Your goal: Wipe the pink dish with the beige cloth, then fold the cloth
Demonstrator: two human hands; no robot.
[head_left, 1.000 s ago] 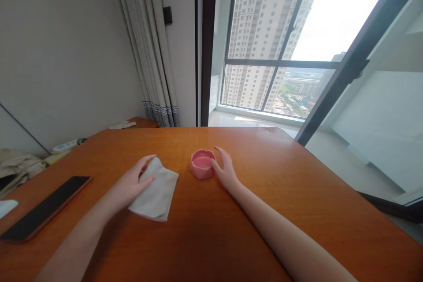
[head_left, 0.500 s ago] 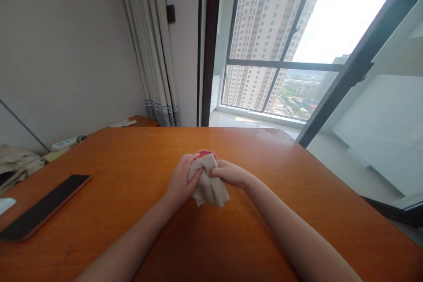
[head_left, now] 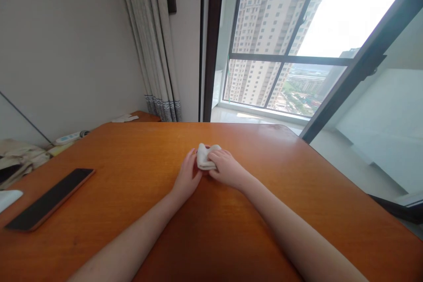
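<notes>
A pale beige cloth (head_left: pixel 204 159) lies folded over a small red object near the middle of the wooden table (head_left: pixel 139 150). My right hand (head_left: pixel 228 169) grips the cloth from the right, its fingers pressed on top. On the other side, my left hand (head_left: pixel 187 177) curls against the left side of the covered object, thumb near the cloth's lower edge. Only a thin dark red sliver (head_left: pixel 207 146) shows at the back of the cloth, so what kind of object it is cannot be made out.
At the left lies a dark, flat phone-like slab (head_left: pixel 51 200) with a reddish edge, beside a white object (head_left: pixel 9 198) cut off by the frame. Crumpled fabric (head_left: pixel 23 156) and a white power strip (head_left: pixel 68 138) are farther back. A curtain (head_left: pixel 148 39) hangs behind the table.
The cloth, which hung down toward me, is now folded up into a compact pad over the red object. My right hand has moved on top of it. The view has tilted slightly down.
</notes>
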